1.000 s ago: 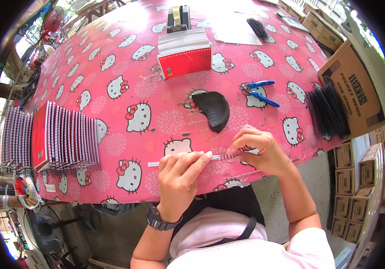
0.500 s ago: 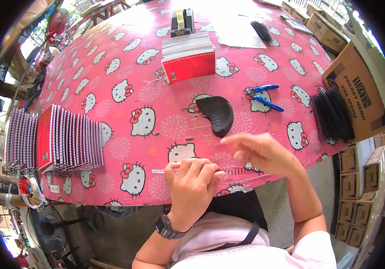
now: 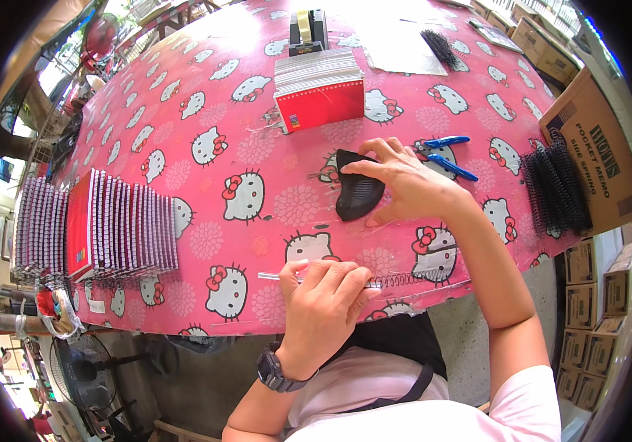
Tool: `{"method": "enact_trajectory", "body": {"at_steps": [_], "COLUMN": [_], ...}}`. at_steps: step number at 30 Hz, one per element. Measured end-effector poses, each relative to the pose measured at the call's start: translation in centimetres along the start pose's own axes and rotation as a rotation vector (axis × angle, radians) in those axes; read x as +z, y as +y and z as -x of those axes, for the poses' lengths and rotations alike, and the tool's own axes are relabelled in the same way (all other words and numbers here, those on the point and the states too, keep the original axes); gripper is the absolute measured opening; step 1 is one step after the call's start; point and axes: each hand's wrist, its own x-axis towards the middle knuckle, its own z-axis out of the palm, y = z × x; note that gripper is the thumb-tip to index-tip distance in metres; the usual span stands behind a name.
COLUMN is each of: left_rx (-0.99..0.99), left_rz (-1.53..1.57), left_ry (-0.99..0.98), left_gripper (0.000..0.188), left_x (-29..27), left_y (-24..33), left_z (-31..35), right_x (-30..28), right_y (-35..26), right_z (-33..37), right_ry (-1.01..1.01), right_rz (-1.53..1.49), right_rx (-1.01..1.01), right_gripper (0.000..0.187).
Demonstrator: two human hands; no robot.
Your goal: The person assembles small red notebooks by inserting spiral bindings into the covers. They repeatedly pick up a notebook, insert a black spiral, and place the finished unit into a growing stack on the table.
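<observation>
Near the front edge of the table, my left hand [image 3: 327, 298] is closed with its fingertips pressed down around a thin rod and a spiral wire coil. The clear or silvery rod [image 3: 269, 275] sticks out to the left of the hand. To its right runs the dark wire coil [image 3: 400, 281], lying along the table edge. My right hand [image 3: 411, 180] reaches farther in and grips a black, crescent-shaped ribbed piece [image 3: 360, 194], fingers over its top and thumb near its lower right side.
Red-covered spiral notebooks [image 3: 121, 228] stand in rows at the left. A red-fronted paper stack [image 3: 321, 99] and a tape dispenser [image 3: 307, 33] sit farther back. Blue-handled pliers [image 3: 452, 163] lie right of my right hand. Black coils [image 3: 555, 184] lean beside a cardboard box [image 3: 595, 151].
My right hand has moved from beside the coil up and away to the black crescent-shaped piece, which has turned slightly. My left hand stays on the rod and coil.
</observation>
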Motion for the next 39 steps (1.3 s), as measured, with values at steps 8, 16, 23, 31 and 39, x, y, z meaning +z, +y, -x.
{"method": "enact_trajectory", "body": {"at_steps": [8, 16, 23, 31, 39], "left_rx": [0.027, -0.037, 0.013, -0.072, -0.070], "left_rz": [0.026, -0.044, -0.050, 0.051, 0.110], "left_ry": [-0.045, 0.076, 0.088, 0.176, 0.229], "left_gripper": [0.026, 0.025, 0.026, 0.033, 0.058], "left_x": [-0.3, -1.1, -0.7, -0.6, -0.2], "left_y": [-0.3, -3.2, -3.2, -3.5, -3.6], "left_z": [0.1, 1.2, 0.9, 1.3, 1.6], "right_x": [1.9, 0.8, 0.4, 0.1, 0.4], "right_y": [-0.2, -2.6, -4.7, -4.8, -4.6], "right_z": [-0.1, 5.1, 6.0, 4.9, 4.6], "right_ry": [0.101, -0.255, -0.144, -0.059, 0.046], "right_rz": [-0.174, -1.211, -1.238, -0.727, -0.569], "right_rx": [-0.045, -0.223, -0.178, -0.056, 0.036], "right_gripper": [0.066, 0.059, 0.061, 0.051, 0.051]}}
